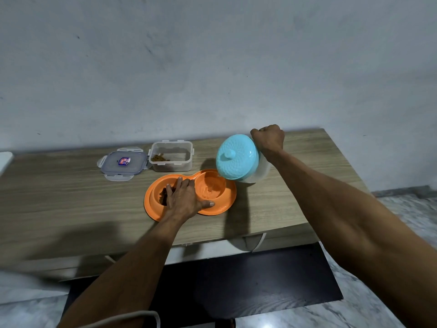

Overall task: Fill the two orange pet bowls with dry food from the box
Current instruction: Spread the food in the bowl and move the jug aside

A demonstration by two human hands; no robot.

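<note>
The right hand (268,138) is curled into a tight fist around the far side of a jug (261,172), holding it up; whatever it grips there is hidden. The jug is translucent white plastic with a round, dimpled teal cap (236,157) and a knob at the centre. It is tipped over, with its long axis running from far right to near left and the cap facing near-left, its lower edge over the right bowl (212,185).

The left hand (183,197) lies flat with straight, slightly spread fingers, pressing on the ridge between the bowls. The thumb rests on the right bowl's near rim.

Both bowls are round wells in one glossy orange plastic feeder (151,207), shaped like a figure eight, with its long axis running from near left to far right. The left bowl (157,188) holds brown kibble (163,197), partly under the fingers. The right bowl's inside looks wet and shiny.

Behind it stands the box (173,162), clear, rectangular and open, with a little kibble on its floor. Its clip lid (123,163) lies flat just to the left on the wood-grain table (71,197).
</note>
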